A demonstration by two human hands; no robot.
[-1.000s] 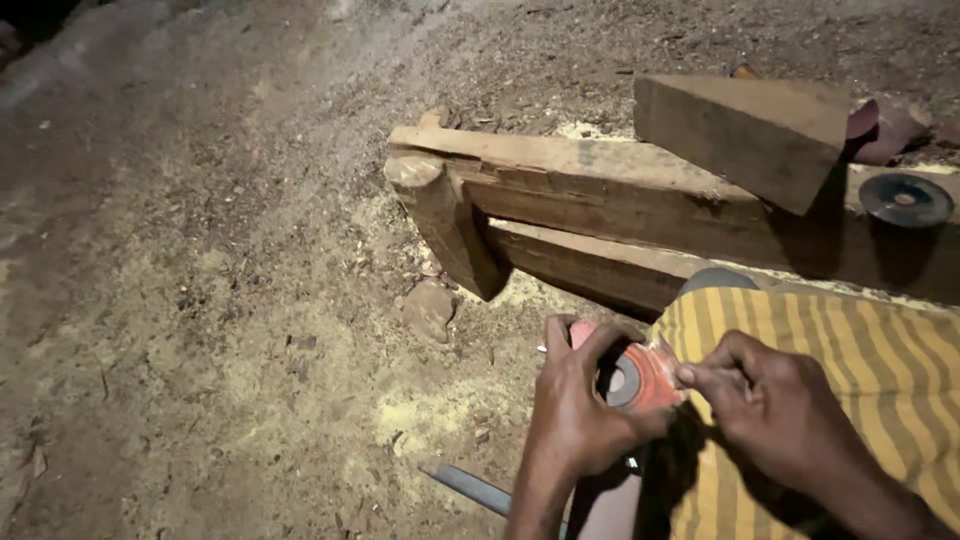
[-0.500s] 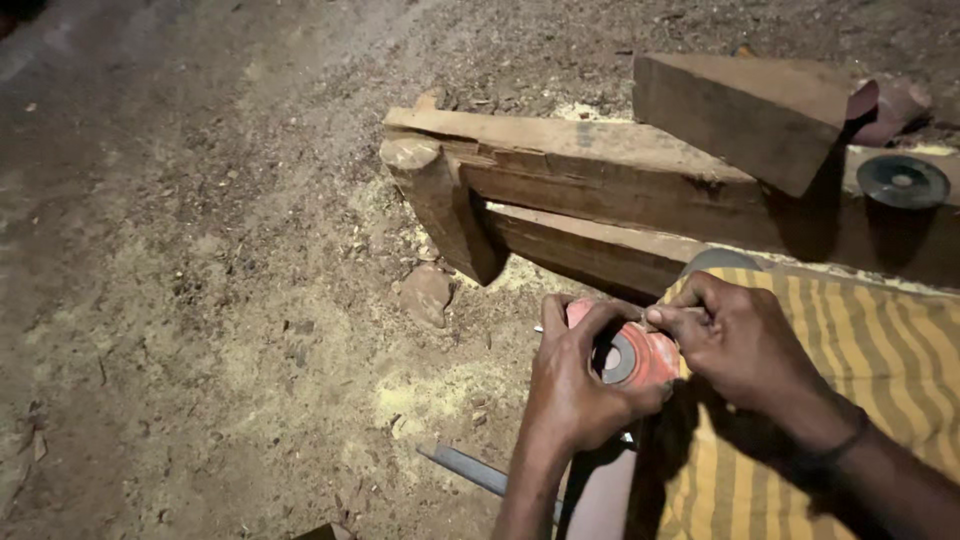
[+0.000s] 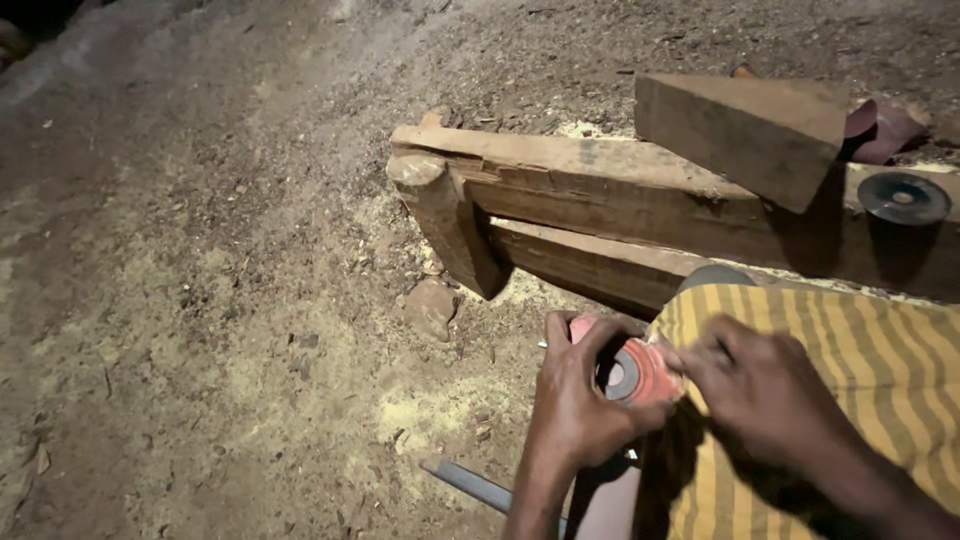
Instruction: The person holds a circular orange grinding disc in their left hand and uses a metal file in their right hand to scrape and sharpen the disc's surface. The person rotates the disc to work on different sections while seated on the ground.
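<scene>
Left hand (image 3: 580, 405) is wrapped around a round red disc (image 3: 640, 372) with a dark centre hole, flat face tipped up toward the camera, held just over the striped yellow cloth (image 3: 850, 370); it's round, so no real long axis. Right hand (image 3: 765, 390) pinches its right edge with the fingertips. Beyond sit a wooden beam (image 3: 600, 190), a wood block (image 3: 745, 130) and a dark disc (image 3: 903, 198) lying flat on the beam.
</scene>
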